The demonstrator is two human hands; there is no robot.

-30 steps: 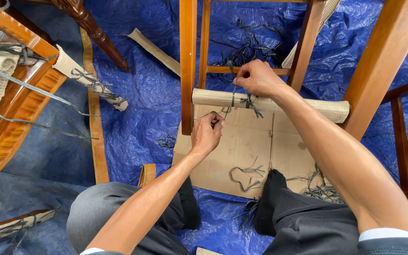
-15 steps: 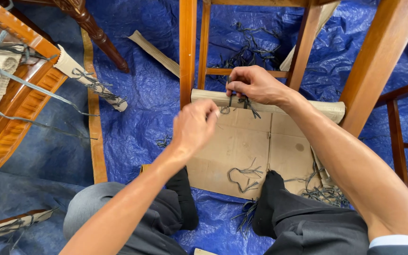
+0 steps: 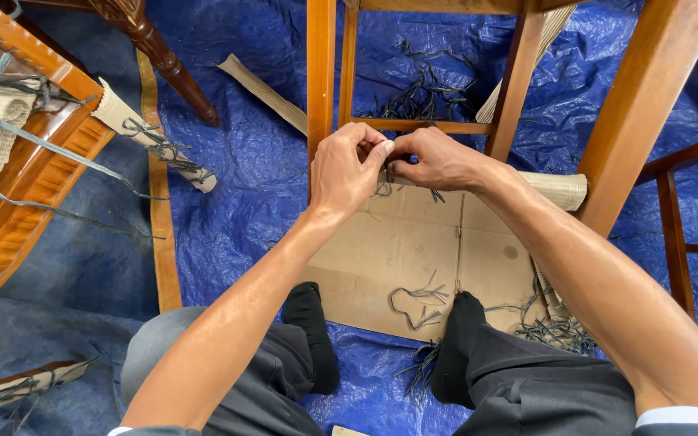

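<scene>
Head view: we're pinching a dark cord [image 3: 383,187] with left hand [image 3: 347,171] and right hand [image 3: 434,159], fingertips meeting at 12 o'clock above the cardboard sheet [image 3: 414,250], against the paper-wrapped chair rail [image 3: 557,190].

A bright blue tarpaulin [image 3: 244,186] with a crinkled sheen covers the floor. The chair frame [image 3: 321,89] standing on it is glossy orange-brown wood, and the carved leg [image 3: 163,64] at upper left is a darker reddish brown. A flat sheet of plain tan cardboard [image 3: 414,250] carries scattered dark grey strands [image 3: 418,303]. The ribbed wrap [image 3: 555,190] on the rail is pale beige. The trousers [image 3: 527,379] are dark grey, the socks [image 3: 313,323] black, and a white cuff [image 3: 684,417] shows at the wrist.
</scene>
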